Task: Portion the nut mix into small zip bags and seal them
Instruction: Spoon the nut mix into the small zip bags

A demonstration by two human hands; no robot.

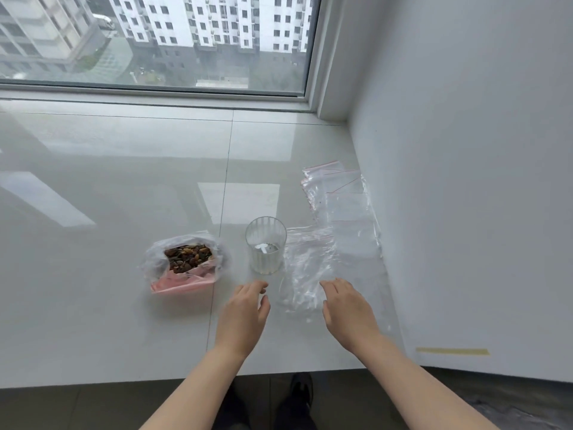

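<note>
An open plastic bag of brown nut mix (pixel 188 258) sits on the white sill, with pink packaging under it. To its right stands a clear ribbed cup (pixel 266 245) that looks empty apart from something pale at the bottom. Several empty clear zip bags (pixel 341 206) with red seal lines lie spread along the wall, and one zip bag (pixel 305 271) lies nearest me. My left hand (pixel 248 311) hovers just in front of the cup, fingers relaxed, holding nothing. Beside it, my right hand (pixel 347 308) reaches over the near edge of that bag with loose fingers.
The glossy white sill (pixel 124 197) runs to a window (pixel 155 41) at the back. A white wall (pixel 465 181) borders it on the right, with a strip of tape (pixel 452 351) low on it. The sill's front edge is near my forearms, with dark floor and my feet below.
</note>
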